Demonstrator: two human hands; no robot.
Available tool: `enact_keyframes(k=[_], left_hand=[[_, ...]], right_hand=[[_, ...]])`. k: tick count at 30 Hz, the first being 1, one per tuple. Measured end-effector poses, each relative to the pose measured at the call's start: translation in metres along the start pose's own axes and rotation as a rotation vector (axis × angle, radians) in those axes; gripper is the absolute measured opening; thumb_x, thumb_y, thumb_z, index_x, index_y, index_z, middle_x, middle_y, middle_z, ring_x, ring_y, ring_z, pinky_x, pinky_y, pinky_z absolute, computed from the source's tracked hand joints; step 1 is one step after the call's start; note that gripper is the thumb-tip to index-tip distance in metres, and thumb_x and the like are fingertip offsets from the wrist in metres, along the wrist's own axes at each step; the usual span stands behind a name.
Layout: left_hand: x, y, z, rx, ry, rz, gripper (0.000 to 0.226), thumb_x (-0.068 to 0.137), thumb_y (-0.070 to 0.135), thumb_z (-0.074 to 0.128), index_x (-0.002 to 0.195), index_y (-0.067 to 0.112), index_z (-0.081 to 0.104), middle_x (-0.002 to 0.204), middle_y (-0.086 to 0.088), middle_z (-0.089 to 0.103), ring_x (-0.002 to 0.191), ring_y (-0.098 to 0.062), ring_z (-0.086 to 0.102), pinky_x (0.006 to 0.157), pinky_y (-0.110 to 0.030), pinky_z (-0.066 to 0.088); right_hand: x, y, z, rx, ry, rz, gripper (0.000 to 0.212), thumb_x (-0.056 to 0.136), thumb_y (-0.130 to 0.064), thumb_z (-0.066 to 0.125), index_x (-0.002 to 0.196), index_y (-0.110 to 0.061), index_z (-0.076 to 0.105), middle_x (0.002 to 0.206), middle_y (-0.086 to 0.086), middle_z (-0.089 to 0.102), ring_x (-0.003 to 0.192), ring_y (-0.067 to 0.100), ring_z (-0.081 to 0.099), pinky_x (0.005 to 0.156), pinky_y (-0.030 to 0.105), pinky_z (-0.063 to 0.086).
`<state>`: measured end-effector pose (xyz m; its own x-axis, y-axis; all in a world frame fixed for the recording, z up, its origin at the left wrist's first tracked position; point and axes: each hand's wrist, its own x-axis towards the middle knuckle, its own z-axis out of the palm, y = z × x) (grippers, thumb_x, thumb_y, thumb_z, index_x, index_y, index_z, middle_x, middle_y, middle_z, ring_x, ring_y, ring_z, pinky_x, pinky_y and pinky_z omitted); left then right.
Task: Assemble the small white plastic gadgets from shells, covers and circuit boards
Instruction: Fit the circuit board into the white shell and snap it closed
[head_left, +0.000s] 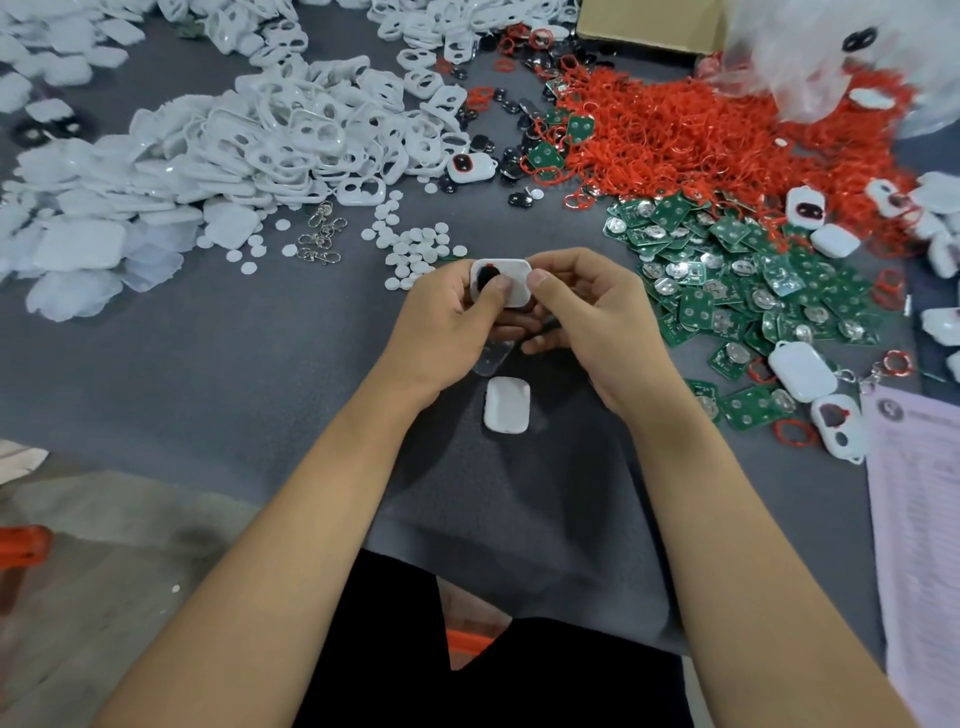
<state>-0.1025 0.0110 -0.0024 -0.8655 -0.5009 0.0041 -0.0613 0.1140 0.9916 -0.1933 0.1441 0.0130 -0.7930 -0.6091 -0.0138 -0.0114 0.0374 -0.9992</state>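
Both hands hold one small white gadget (511, 283) above the grey mat, its face showing a black button with a red ring. My left hand (452, 322) grips its left side, the thumb pressing on the black button. My right hand (587, 312) grips its right side, thumb on the edge. A closed white shell (507, 405) lies on the mat just below the hands. White shells and covers (249, 140) are heaped at the left. Green circuit boards (737, 280) are piled at the right.
Red rubber rings (691, 135) form a big heap at the back right. Small white discs (415, 249) and metal clasps (319, 239) lie ahead of the hands. A cardboard box (649, 23), a plastic bag (852, 57) and a printed sheet (919, 519) line the right side.
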Motion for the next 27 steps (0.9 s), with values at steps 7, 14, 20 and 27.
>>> enact_keyframes(k=[7,14,20,27], left_hand=[[-0.003,0.004,-0.001,-0.056,0.015,0.016,0.018,0.107,0.011,0.056,0.116,0.007,0.071,0.098,-0.011,0.079,0.089,-0.024,0.079,0.076,-0.034,0.064],[-0.008,0.01,0.002,-0.017,-0.037,0.074,0.017,0.107,0.014,0.057,0.119,0.008,0.067,0.097,-0.003,0.078,0.085,-0.015,0.079,0.071,-0.022,0.061],[-0.011,0.012,0.004,0.014,-0.026,0.122,0.016,0.107,0.015,0.058,0.118,0.006,0.064,0.097,0.001,0.076,0.084,-0.011,0.078,0.071,-0.019,0.059],[-0.011,0.01,0.002,0.102,0.017,0.129,0.013,0.106,0.012,0.059,0.116,0.008,0.067,0.095,0.0,0.075,0.082,-0.005,0.076,0.068,-0.015,0.057]], right_hand=[[0.0,-0.001,-0.001,0.022,-0.006,0.007,0.011,0.101,-0.007,0.064,0.106,-0.008,0.073,0.074,0.002,0.066,0.068,0.011,0.066,0.06,0.03,0.06],[0.002,0.001,-0.001,-0.062,0.046,-0.027,0.007,0.096,-0.01,0.071,0.099,-0.013,0.075,0.072,0.0,0.071,0.056,0.014,0.062,0.048,0.026,0.054],[0.003,0.002,0.003,-0.178,0.098,-0.053,0.009,0.096,-0.012,0.068,0.091,-0.02,0.071,0.071,0.001,0.068,0.046,0.014,0.059,0.043,0.028,0.052],[0.002,0.002,0.007,-0.171,0.082,-0.05,0.01,0.096,-0.01,0.068,0.09,-0.017,0.068,0.069,-0.001,0.068,0.047,0.013,0.062,0.044,0.027,0.054]])
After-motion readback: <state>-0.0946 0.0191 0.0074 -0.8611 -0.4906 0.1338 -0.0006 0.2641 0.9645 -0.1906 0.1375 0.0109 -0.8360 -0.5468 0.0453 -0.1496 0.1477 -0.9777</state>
